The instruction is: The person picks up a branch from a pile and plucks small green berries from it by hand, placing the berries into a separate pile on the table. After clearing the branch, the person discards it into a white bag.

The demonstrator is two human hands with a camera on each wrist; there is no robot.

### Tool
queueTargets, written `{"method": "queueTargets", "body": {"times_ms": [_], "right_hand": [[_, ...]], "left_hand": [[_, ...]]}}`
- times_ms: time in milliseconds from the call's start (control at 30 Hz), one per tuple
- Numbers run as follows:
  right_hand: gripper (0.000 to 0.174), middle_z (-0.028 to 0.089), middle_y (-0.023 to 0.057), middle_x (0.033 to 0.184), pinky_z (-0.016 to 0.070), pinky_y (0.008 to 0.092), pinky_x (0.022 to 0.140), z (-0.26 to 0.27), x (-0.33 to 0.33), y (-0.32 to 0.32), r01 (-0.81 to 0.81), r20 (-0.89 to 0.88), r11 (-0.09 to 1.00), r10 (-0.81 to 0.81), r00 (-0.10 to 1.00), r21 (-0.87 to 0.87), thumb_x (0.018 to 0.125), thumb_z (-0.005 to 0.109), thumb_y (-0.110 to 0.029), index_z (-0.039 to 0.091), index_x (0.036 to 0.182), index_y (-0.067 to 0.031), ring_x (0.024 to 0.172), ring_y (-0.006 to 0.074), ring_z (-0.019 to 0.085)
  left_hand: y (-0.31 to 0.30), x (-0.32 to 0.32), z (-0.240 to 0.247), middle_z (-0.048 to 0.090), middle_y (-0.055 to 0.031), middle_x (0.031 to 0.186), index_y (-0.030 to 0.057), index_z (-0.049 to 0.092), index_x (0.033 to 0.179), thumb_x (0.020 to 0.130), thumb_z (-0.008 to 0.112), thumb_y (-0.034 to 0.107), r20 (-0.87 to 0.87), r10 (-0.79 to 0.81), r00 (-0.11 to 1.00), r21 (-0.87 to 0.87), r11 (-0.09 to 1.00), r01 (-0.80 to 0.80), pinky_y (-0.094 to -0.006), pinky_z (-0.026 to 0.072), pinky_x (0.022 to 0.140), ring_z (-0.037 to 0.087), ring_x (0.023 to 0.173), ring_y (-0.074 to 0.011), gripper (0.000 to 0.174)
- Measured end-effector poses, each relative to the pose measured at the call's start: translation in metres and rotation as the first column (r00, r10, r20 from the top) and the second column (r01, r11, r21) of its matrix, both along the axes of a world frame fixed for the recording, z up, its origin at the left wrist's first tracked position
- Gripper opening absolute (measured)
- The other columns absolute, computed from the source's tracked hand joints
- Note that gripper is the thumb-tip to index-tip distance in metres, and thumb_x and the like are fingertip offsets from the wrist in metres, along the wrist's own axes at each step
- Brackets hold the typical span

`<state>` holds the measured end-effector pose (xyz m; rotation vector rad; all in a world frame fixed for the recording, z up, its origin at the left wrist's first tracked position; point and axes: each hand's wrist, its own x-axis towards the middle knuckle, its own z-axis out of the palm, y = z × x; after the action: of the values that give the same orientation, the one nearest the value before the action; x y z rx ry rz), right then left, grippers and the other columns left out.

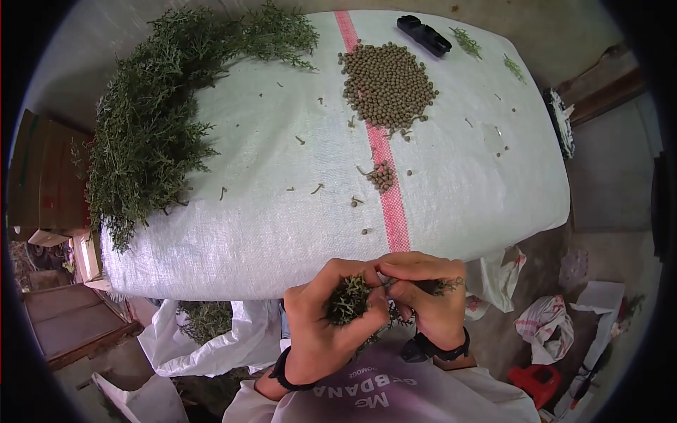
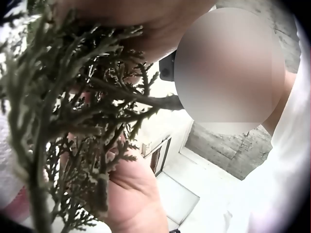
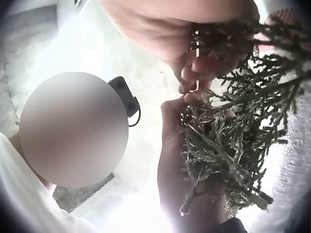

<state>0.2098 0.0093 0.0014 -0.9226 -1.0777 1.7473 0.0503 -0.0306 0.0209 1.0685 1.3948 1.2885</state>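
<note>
In the head view my left hand (image 1: 314, 328) holds a bunch of green evergreen sprigs (image 1: 348, 299) in curled fingers, low over the near edge of a white woven sack (image 1: 268, 233). My right hand (image 1: 438, 310) meets it fingertip to fingertip and pinches at the bunch, and a thin green sprig (image 1: 448, 285) pokes out past its fingers. Up close in the left wrist view, the scaly sprigs (image 2: 92, 131) fill the left side. Cut stem ends of the bunch (image 3: 238, 172) show in the right wrist view. The exact spot being pinched is hidden by the fingers.
A pile of small round brown seeds (image 1: 389, 84) lies on the sack, with a smaller seed cluster (image 1: 381, 178) nearer. Heaped evergreen branches (image 1: 151, 127) cover its left side. A black object (image 1: 423, 35) lies at the far edge. Below left hangs an opened white bag (image 1: 243, 345).
</note>
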Motion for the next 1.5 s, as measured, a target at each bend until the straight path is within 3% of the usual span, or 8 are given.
{"method": "queueTargets", "body": {"times_ms": [200, 333, 567, 667, 833, 967, 1300, 1500], "right_hand": [[0.029, 0.073, 0.0168, 0.108, 0.0437, 0.0189, 0.047, 0.008, 0.003, 0.005, -0.039, 0.070, 0.999, 0.039, 0.997, -0.001, 0.081, 0.072, 0.011, 0.074, 0.109, 0.0025, 0.061, 0.0075, 0.060], [0.027, 0.072, 0.0212, 0.105, 0.0448, 0.0196, 0.047, 0.016, 0.005, 0.011, -0.080, 0.156, 0.996, 0.074, 0.985, 0.030, 0.079, 0.071, 0.014, 0.075, 0.104, 0.0033, 0.061, 0.0094, 0.062], [0.023, 0.072, 0.0207, 0.105, 0.0443, 0.0189, 0.047, 0.019, 0.004, 0.012, -0.089, 0.186, 0.996, 0.085, 0.979, 0.014, 0.078, 0.072, 0.013, 0.076, 0.100, 0.0044, 0.062, 0.0088, 0.062], [0.027, 0.071, 0.0153, 0.114, 0.0453, 0.0175, 0.050, 0.011, 0.006, 0.012, -0.141, 0.132, 0.990, 0.140, 0.981, 0.001, 0.081, 0.076, 0.008, 0.077, 0.106, -0.0027, 0.069, 0.0063, 0.064], [0.025, 0.070, 0.0165, 0.115, 0.0469, 0.0178, 0.052, 0.008, 0.002, 0.008, -0.105, 0.086, 0.994, 0.104, 0.991, 0.007, 0.082, 0.075, 0.007, 0.076, 0.106, 0.0002, 0.071, 0.0077, 0.065], [0.023, 0.070, 0.0170, 0.116, 0.0486, 0.0186, 0.055, 0.008, 0.000, 0.004, -0.077, -0.045, 0.984, 0.071, 0.997, -0.161, 0.085, 0.074, 0.006, 0.074, 0.107, 0.0033, 0.075, 0.0093, 0.066], [0.028, 0.073, 0.0149, 0.108, 0.0433, 0.0177, 0.052, 0.013, -0.004, 0.004, -0.011, 0.125, 0.996, 0.022, 0.992, -0.094, 0.085, 0.075, 0.003, 0.073, 0.113, 0.0017, 0.064, 0.0033, 0.058], [0.033, 0.075, 0.0102, 0.103, 0.0387, 0.0164, 0.051, 0.024, -0.007, 0.015, 0.078, 0.092, 0.991, -0.068, 0.993, -0.104, 0.083, 0.078, 0.002, 0.074, 0.115, -0.0019, 0.059, -0.0013, 0.049]], "left_hand": [[0.003, -0.003, 0.007, 0.068, -0.0081, 0.075, -0.0045, 0.060, 0.092, 0.083, 0.062, -0.008, -0.053, -0.039, 0.998, 0.015, 0.999, 0.040, -0.0231, 0.0541, 0.063, 0.067, 0.068, -0.0107, 0.010], [0.001, -0.004, 0.004, 0.070, -0.0043, 0.078, -0.0001, 0.064, 0.098, 0.082, 0.073, 0.000, 0.024, -0.049, 0.998, -0.041, 0.998, 0.050, -0.0210, 0.0501, 0.063, 0.060, 0.068, -0.0035, 0.018], [0.001, -0.007, 0.003, 0.069, -0.0035, 0.076, -0.0002, 0.065, 0.097, 0.083, 0.072, 0.001, 0.043, -0.046, 0.998, -0.065, 0.997, 0.049, -0.0210, 0.0497, 0.063, 0.059, 0.068, -0.0034, 0.015], [0.001, -0.008, 0.003, 0.069, -0.0034, 0.076, -0.0005, 0.065, 0.097, 0.084, 0.072, 0.001, 0.046, -0.044, 0.998, -0.072, 0.996, 0.048, -0.0209, 0.0496, 0.063, 0.059, 0.068, -0.0034, 0.015], [0.002, -0.009, 0.002, 0.069, -0.0036, 0.076, -0.0009, 0.065, 0.097, 0.085, 0.071, 0.001, 0.080, -0.060, 0.995, -0.077, 0.995, 0.066, -0.0210, 0.0501, 0.064, 0.060, 0.069, -0.0037, 0.014], [0.004, -0.008, 0.001, 0.070, -0.0042, 0.077, -0.0009, 0.065, 0.098, 0.086, 0.071, 0.001, 0.118, -0.050, 0.992, -0.058, 0.997, 0.057, -0.0213, 0.0510, 0.064, 0.062, 0.071, -0.0041, 0.013], [0.011, -0.016, 0.005, 0.072, -0.0049, 0.081, -0.0007, 0.065, 0.101, 0.086, 0.071, 0.000, -0.049, -0.092, 0.995, -0.019, 0.996, 0.091, -0.0218, 0.0521, 0.067, 0.064, 0.073, -0.0050, 0.016], [0.016, -0.009, 0.006, 0.070, -0.0065, 0.081, -0.0046, 0.065, 0.098, 0.087, 0.069, -0.002, 0.122, -0.002, 0.992, -0.090, 0.996, 0.013, -0.0217, 0.0484, 0.063, 0.061, 0.069, -0.0081, 0.012]]}}
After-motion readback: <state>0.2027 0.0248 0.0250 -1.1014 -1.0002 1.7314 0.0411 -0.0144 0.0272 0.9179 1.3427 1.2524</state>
